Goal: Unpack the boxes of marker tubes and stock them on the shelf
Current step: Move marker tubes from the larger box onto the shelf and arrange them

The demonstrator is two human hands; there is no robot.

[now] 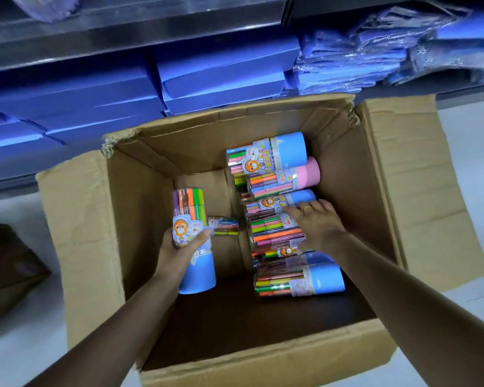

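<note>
Gripping marker tube [192, 219], left hand [179, 251]; right hand [317, 223] flat on stacked tubes [277, 233] in carton [78, 233].

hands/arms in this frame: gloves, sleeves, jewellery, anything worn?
No gloves. Both forearms are bare as far as the frame shows, with no sleeve edge, watch or bracelet in view. The right hand wears a thin gold-coloured ring on one finger. The left hand shows no ring on its visible fingers. No markings visible on either arm.

A shop stockroom or store aisle is indicated: a metal shelf [140, 37] is packed with identical blue boxes [221, 76] and plastic-wrapped blue packs [355, 62], and an opened cardboard carton [81, 247] of marker tubes [280, 157] is set on the pale floor [17, 358].
</note>
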